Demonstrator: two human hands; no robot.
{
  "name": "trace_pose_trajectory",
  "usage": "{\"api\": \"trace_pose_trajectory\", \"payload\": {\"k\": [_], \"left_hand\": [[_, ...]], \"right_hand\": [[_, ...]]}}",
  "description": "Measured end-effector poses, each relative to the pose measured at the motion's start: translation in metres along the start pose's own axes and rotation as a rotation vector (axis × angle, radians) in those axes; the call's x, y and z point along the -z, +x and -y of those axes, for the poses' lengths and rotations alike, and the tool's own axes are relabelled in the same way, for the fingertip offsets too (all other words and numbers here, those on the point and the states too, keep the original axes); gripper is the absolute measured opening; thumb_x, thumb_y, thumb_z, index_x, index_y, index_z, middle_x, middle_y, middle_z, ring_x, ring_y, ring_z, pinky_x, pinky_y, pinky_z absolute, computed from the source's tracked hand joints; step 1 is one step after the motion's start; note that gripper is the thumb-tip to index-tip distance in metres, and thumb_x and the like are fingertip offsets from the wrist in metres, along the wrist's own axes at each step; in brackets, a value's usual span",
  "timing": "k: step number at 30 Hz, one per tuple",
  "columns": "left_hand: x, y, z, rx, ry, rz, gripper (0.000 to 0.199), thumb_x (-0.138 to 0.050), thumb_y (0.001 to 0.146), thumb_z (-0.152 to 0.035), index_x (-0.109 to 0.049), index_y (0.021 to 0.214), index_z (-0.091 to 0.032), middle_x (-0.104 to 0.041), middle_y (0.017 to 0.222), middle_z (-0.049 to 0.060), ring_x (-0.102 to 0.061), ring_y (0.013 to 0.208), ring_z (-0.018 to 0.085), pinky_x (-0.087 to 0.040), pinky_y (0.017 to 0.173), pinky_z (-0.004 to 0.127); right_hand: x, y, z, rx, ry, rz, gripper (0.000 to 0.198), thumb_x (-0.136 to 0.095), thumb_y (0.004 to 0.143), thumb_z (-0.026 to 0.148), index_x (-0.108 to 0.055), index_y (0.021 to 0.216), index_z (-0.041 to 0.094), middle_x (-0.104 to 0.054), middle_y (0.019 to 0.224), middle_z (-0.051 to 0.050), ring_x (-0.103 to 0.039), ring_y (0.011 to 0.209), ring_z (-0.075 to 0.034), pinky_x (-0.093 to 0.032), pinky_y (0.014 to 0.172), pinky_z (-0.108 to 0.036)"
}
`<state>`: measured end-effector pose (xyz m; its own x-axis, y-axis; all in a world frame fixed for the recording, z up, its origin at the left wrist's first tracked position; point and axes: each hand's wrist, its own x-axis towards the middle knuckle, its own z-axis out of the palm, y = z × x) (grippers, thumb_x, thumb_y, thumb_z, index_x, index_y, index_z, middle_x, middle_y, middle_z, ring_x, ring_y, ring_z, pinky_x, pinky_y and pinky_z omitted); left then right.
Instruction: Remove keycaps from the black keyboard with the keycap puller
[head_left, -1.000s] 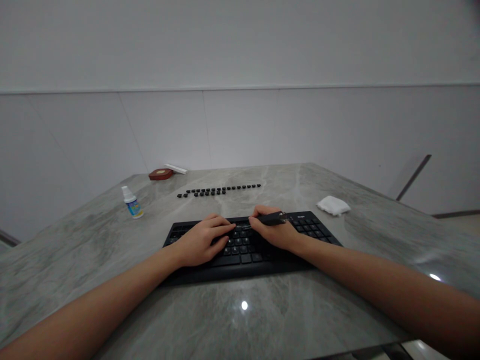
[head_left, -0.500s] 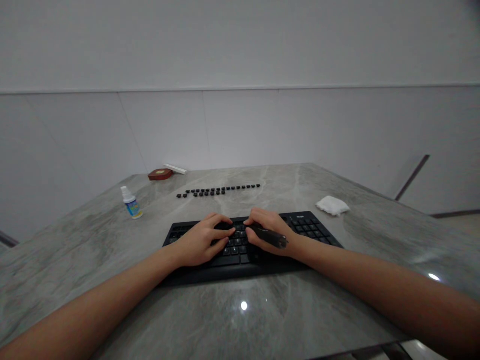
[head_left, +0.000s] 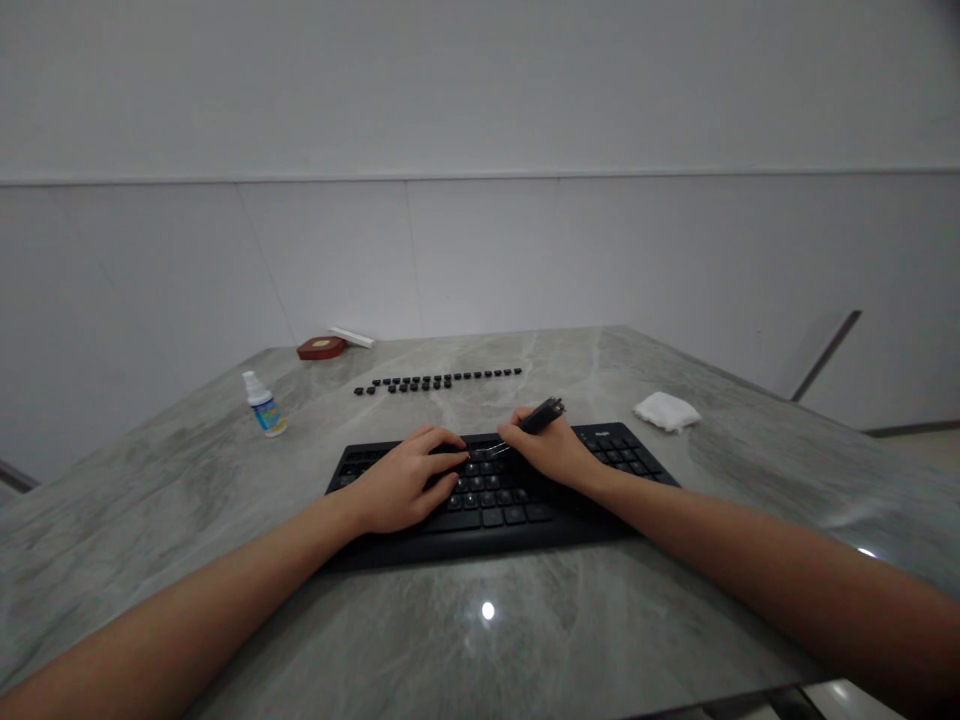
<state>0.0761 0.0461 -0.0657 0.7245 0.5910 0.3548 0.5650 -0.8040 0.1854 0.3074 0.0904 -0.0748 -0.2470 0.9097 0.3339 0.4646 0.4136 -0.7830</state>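
Observation:
A black keyboard (head_left: 450,545) lies flat near the front of the table, with several of its keycaps off. My left hand (head_left: 416,475) rests on its left half, fingers stretched and apart, fingertips on or just over the upper keys. Over the right half, my right hand (head_left: 551,450) grips a keycap puller (head_left: 541,415) by its dark handle. The puller tilts, its thin wire ends pointing left and down close to my left fingertips. Whether the wires touch a key, I cannot tell. Loose black keycaps (head_left: 426,384) lie in rows behind the keyboard.
A white spray bottle (head_left: 265,408) with a blue label stands at the left. White folded tissue (head_left: 666,411) sits at the right. A reddish-brown case (head_left: 321,348) and a white strip (head_left: 351,337) lie at the back left, near the wall (head_left: 480,260). The grey marble table (head_left: 480,650) supports everything.
My right hand has turned, so the puller's handle now points up and right and its wires show. More keys are uncovered below it. My left hand has hardly moved.

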Motion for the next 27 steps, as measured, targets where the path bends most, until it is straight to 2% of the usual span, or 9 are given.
{"api": "trace_pose_trajectory", "payload": {"k": [4, 8, 15, 18, 22, 27], "left_hand": [[0.0001, 0.0000, -0.0004, 0.000, 0.009, 0.002, 0.033, -0.045, 0.093, -0.022, -0.060, 0.122, -0.018, -0.054, 0.123, 0.011, -0.050, 0.115, 0.023, -0.045, 0.102, 0.041], [0.0000, 0.0011, -0.0009, 0.009, 0.016, 0.005, 0.033, -0.044, 0.094, -0.023, -0.058, 0.123, -0.019, -0.053, 0.124, 0.011, -0.048, 0.117, 0.024, -0.044, 0.103, 0.043], [0.0001, 0.0034, -0.0025, 0.039, 0.028, 0.047, 0.034, -0.044, 0.093, -0.024, -0.053, 0.126, -0.020, -0.051, 0.124, 0.009, -0.046, 0.118, 0.024, -0.040, 0.106, 0.044], [0.0003, 0.0040, -0.0031, 0.058, 0.037, 0.066, 0.032, -0.043, 0.094, -0.025, -0.052, 0.125, -0.019, -0.050, 0.125, 0.009, -0.044, 0.119, 0.023, -0.038, 0.107, 0.044], [0.0005, 0.0044, -0.0026, 0.070, 0.039, 0.083, 0.032, -0.042, 0.095, -0.026, -0.051, 0.125, -0.020, -0.050, 0.126, 0.009, -0.043, 0.120, 0.024, -0.037, 0.107, 0.045], [-0.0002, 0.0036, -0.0008, 0.071, 0.078, 0.098, 0.039, -0.040, 0.096, -0.029, -0.047, 0.134, -0.021, -0.047, 0.132, 0.010, -0.041, 0.122, 0.026, -0.036, 0.107, 0.048]], "right_hand": [[0.0006, 0.0026, -0.0030, -0.034, 0.035, 0.041, 0.023, -0.055, 0.077, 0.029, -0.053, 0.057, 0.018, -0.048, 0.056, 0.004, -0.048, 0.060, -0.012, -0.036, 0.058, -0.025], [0.0025, 0.0023, -0.0041, 0.068, 0.062, 0.145, 0.020, -0.056, 0.081, 0.031, -0.069, 0.075, 0.017, -0.065, 0.073, 0.000, -0.058, 0.075, -0.016, -0.042, 0.070, -0.027], [0.0090, -0.0034, 0.0000, 0.203, 0.096, 0.289, 0.016, -0.062, 0.079, 0.027, -0.071, 0.089, 0.019, -0.070, 0.087, -0.002, -0.063, 0.085, -0.018, -0.047, 0.079, -0.031], [0.0092, -0.0045, 0.0023, 0.207, 0.088, 0.292, 0.015, -0.062, 0.080, 0.027, -0.071, 0.090, 0.019, -0.070, 0.087, -0.002, -0.063, 0.085, -0.018, -0.048, 0.079, -0.031], [0.0057, -0.0035, 0.0014, 0.187, 0.025, 0.222, 0.014, -0.060, 0.080, 0.026, -0.071, 0.086, 0.018, -0.070, 0.089, -0.003, -0.063, 0.087, -0.018, -0.047, 0.083, -0.032], [0.0014, -0.0012, -0.0029, 0.161, 0.018, 0.224, 0.017, -0.055, 0.083, 0.024, -0.071, 0.088, 0.018, -0.070, 0.086, -0.002, -0.063, 0.085, -0.017, -0.047, 0.083, -0.031]]}}
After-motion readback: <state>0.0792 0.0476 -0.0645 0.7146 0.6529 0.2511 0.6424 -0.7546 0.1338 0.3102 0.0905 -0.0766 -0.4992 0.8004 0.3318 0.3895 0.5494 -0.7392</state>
